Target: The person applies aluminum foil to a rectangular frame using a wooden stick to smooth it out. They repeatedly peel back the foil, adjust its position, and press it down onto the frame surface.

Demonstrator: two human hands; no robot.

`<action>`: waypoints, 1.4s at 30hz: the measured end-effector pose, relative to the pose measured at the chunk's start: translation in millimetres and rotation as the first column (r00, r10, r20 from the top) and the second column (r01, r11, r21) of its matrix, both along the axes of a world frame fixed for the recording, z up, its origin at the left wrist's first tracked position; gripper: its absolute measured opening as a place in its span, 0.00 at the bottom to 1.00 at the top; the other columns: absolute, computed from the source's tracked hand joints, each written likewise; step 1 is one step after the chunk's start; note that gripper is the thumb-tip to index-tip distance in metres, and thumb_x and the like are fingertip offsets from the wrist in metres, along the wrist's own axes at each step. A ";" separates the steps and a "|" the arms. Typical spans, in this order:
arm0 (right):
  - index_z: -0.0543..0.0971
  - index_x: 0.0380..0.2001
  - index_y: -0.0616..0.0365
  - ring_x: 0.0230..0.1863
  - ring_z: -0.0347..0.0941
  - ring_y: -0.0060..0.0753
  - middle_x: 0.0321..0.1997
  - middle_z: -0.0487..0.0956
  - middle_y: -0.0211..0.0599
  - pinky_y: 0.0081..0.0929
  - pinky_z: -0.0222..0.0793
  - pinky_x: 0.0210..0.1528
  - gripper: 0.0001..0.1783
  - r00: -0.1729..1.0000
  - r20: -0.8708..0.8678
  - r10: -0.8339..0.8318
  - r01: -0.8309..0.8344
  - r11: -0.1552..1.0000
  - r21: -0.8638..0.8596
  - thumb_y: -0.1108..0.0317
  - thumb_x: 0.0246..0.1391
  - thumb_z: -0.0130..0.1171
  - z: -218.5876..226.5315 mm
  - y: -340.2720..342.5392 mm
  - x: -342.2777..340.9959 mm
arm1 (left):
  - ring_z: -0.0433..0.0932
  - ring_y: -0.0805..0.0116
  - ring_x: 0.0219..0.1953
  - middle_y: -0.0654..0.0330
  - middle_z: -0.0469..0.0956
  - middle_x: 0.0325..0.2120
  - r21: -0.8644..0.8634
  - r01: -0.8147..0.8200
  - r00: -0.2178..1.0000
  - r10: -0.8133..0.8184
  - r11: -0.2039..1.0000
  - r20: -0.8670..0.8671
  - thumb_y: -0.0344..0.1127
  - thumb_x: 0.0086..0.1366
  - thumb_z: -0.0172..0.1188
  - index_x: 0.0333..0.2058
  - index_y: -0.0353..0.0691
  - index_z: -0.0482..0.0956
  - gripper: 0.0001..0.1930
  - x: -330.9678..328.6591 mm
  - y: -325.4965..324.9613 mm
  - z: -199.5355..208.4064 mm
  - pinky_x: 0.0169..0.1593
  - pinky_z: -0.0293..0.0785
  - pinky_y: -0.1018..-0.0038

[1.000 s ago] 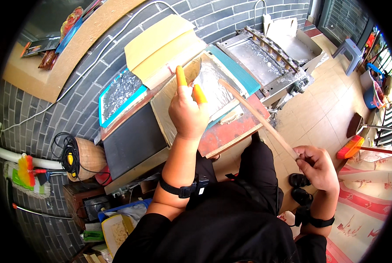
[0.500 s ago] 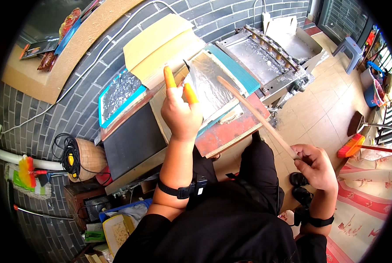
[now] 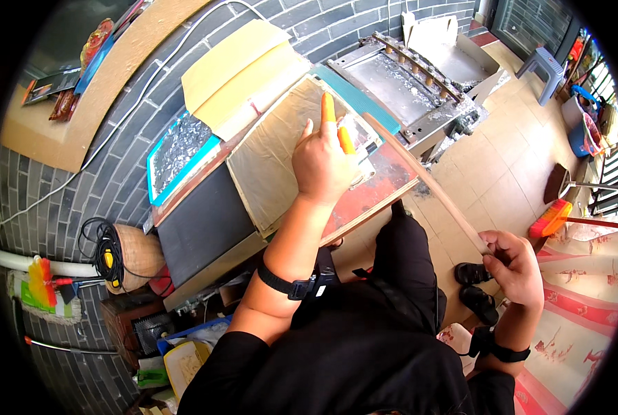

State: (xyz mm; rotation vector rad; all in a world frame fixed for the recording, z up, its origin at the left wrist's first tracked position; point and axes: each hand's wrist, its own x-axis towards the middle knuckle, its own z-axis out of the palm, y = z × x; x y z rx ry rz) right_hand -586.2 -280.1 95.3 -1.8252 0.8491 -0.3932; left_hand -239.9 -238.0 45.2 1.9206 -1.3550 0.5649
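My left hand (image 3: 325, 166) is over a stack of tan sheets (image 3: 271, 155), palm down. Orange finger covers sit on its index finger and thumb, which are apart; I see nothing gripped between them. Whether the fingertips press on the top sheet, I cannot tell. A shiny bit of thin film shows just right of the thumb. My right hand (image 3: 516, 273) pinches the near end of a long, thin wooden stick (image 3: 433, 187). The stick slants up and left, its far end by the right edge of the stack. Below the stack lies a worn red board (image 3: 385, 183).
Yellow card (image 3: 243, 76) lies beyond the stack, with a blue-rimmed tray (image 3: 158, 166) of silvery flakes and a black panel (image 3: 205, 204) at left. A metal machine (image 3: 399, 86) stands at back right. On the tiled floor are a stool (image 3: 544, 69) and a broom (image 3: 552, 218).
My left hand has moved right across the stack, and tan sheet now shows where shiny film lay. The stick and my right hand have shifted slightly right.
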 end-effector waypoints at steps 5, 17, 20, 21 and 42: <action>0.76 0.40 0.68 0.18 0.60 0.23 0.20 0.65 0.34 0.23 0.57 0.22 0.17 0.999 -0.026 0.042 -0.044 0.995 -0.087 0.83 0.42 0.57 3.3 1.0 -14.6 | 0.83 0.51 0.34 0.52 0.84 0.31 -0.025 0.055 0.998 -0.056 0.998 -0.028 0.34 0.59 0.63 0.59 0.31 0.66 0.30 -5.2 -4.1 -9.5 0.54 0.73 0.58; 0.76 0.39 0.68 0.18 0.60 0.29 0.20 0.65 0.36 0.25 0.58 0.22 0.17 0.997 -0.013 0.079 -0.081 0.985 -0.153 0.83 0.40 0.57 0.1 -0.2 -23.2 | 0.82 0.49 0.37 0.56 0.84 0.34 0.031 0.017 1.000 -0.018 0.999 0.023 0.36 0.58 0.65 0.61 0.30 0.61 0.35 -3.5 -2.4 -13.6 0.51 0.75 0.62; 0.76 0.39 0.68 0.18 0.60 0.29 0.20 0.65 0.36 0.25 0.58 0.22 0.17 0.995 -0.015 0.095 -0.097 0.985 -0.142 0.83 0.40 0.57 0.1 -0.6 -24.0 | 0.81 0.49 0.39 0.56 0.85 0.35 0.039 0.013 1.000 -0.014 0.999 0.022 0.36 0.58 0.65 0.61 0.29 0.61 0.36 -2.6 -2.2 -15.0 0.49 0.75 0.62; 0.76 0.39 0.68 0.18 0.60 0.29 0.19 0.65 0.36 0.25 0.58 0.22 0.17 0.995 -0.016 0.100 -0.101 0.986 -0.131 0.83 0.40 0.57 0.1 -0.7 -24.2 | 0.81 0.49 0.39 0.57 0.85 0.35 0.042 0.012 1.000 -0.013 0.999 0.014 0.36 0.58 0.65 0.61 0.29 0.61 0.36 -2.6 -2.0 -14.9 0.48 0.75 0.63; 0.77 0.40 0.68 0.19 0.65 0.31 0.19 0.68 0.37 0.26 0.62 0.24 0.16 0.982 -0.053 0.181 -0.187 0.970 -0.154 0.82 0.42 0.57 9.1 -3.9 -11.7 | 0.81 0.50 0.44 0.51 0.83 0.39 0.056 0.166 0.984 -0.162 0.984 -0.077 0.28 0.55 0.57 0.65 0.29 0.51 0.39 -2.7 10.5 -10.0 0.65 0.61 0.51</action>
